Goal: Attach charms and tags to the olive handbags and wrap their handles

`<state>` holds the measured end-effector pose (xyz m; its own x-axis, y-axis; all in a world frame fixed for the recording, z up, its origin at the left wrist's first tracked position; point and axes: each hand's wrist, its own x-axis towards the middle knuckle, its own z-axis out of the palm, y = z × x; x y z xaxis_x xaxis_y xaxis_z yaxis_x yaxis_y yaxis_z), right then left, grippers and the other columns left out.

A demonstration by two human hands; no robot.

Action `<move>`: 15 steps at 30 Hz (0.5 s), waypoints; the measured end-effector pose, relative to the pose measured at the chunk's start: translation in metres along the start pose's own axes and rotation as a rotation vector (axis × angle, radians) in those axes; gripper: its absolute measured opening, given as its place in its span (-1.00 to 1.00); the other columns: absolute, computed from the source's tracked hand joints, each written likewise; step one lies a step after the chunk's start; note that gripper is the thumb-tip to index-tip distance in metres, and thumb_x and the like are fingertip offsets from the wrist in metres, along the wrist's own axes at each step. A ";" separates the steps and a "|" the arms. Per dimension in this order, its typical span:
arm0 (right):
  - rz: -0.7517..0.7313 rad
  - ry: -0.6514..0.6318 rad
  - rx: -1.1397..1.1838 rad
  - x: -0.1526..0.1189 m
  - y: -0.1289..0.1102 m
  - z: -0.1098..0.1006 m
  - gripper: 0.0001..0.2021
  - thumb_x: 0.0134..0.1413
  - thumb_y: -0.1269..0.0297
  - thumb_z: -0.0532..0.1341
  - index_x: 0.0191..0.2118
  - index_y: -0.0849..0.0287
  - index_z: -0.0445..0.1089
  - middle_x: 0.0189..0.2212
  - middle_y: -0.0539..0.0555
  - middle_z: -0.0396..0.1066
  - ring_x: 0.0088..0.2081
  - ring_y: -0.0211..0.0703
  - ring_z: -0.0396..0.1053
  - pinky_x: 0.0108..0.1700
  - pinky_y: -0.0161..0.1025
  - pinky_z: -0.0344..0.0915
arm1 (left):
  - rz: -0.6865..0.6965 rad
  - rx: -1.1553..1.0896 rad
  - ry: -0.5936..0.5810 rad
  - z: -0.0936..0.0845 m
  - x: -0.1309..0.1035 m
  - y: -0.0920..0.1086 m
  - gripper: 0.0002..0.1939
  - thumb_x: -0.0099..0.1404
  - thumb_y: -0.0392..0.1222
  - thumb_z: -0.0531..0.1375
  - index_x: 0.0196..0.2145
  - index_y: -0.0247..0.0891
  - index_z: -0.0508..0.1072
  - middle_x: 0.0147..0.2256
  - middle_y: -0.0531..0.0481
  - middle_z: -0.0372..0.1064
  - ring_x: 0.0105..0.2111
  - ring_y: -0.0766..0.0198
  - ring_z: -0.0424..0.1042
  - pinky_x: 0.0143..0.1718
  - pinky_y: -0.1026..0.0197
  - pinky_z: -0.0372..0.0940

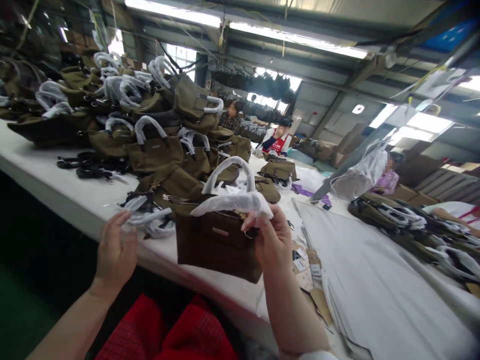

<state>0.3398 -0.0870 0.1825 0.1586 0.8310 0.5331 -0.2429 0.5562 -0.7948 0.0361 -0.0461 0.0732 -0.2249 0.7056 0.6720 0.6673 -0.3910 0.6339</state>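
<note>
An olive-brown handbag (217, 245) stands at the table's near edge, its two handles (232, 202) wrapped in white film. My right hand (275, 240) is closed on its upper right corner, by a metal ring and the end of the front handle. A zip and a small gold-coloured charm show along the bag's top. Left of the bag, my left hand (117, 250) is held at the table edge with its fingers stretched out. Its fingertips are close to a bundle of film-wrapped straps (153, 220); whether they touch it I cannot tell.
Many similar handbags (153, 150) are heaped at the left and back of the white table (356, 260). Black straps (93, 162) lie in front of the heap. Paper tags (300, 260) lie right of my right hand. Co-workers (277, 142) are farther back and at right.
</note>
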 end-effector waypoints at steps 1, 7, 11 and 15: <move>0.027 -0.009 0.046 -0.014 -0.002 0.005 -0.91 0.25 0.23 0.19 -0.23 0.10 0.30 -0.49 -0.07 0.41 -0.45 -0.27 0.37 -0.26 -0.24 0.31 | -0.071 -0.057 -0.023 -0.006 0.005 0.003 -0.50 0.38 0.07 -0.02 0.14 -0.25 0.30 0.14 -0.21 0.24 0.19 -0.04 0.19 0.27 -0.16 0.04; 0.422 -0.330 0.180 -0.100 0.041 0.010 -0.79 0.21 0.09 0.22 -0.20 0.11 0.28 -0.47 0.00 0.43 -0.44 -0.19 0.40 -0.33 -0.21 0.33 | -0.787 -0.737 -0.849 -0.058 0.003 -0.010 -0.16 0.25 0.40 -0.16 0.10 -0.35 0.38 0.01 -0.29 0.42 -0.05 -0.10 0.43 0.03 -0.14 0.29; 0.555 -0.663 0.063 -0.136 0.063 0.008 -0.81 0.16 0.15 0.26 -0.29 0.15 0.30 -0.37 0.09 0.48 -0.28 -0.14 0.45 -0.08 -0.12 0.34 | -0.994 -0.665 -1.206 -0.095 -0.011 -0.023 -0.15 0.07 0.47 -0.02 0.02 -0.26 0.48 -0.01 -0.21 0.46 0.02 -0.19 0.39 0.02 -0.14 0.29; 0.507 -1.001 -0.066 -0.144 0.060 0.014 -0.94 0.15 0.31 0.23 -0.32 0.16 0.37 -0.29 0.13 0.53 -0.16 -0.14 0.47 0.06 -0.13 0.27 | -0.929 -0.493 -1.427 -0.103 -0.011 -0.026 -0.18 -0.01 0.41 0.06 0.07 -0.16 0.44 -0.03 -0.16 0.48 -0.11 -0.10 0.46 -0.12 0.00 0.36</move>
<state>0.2885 -0.1733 0.0620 -0.7914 0.6006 0.1135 -0.0056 0.1786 -0.9839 -0.0525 -0.1047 0.0887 0.5452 0.5890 -0.5965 0.3753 0.4648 0.8019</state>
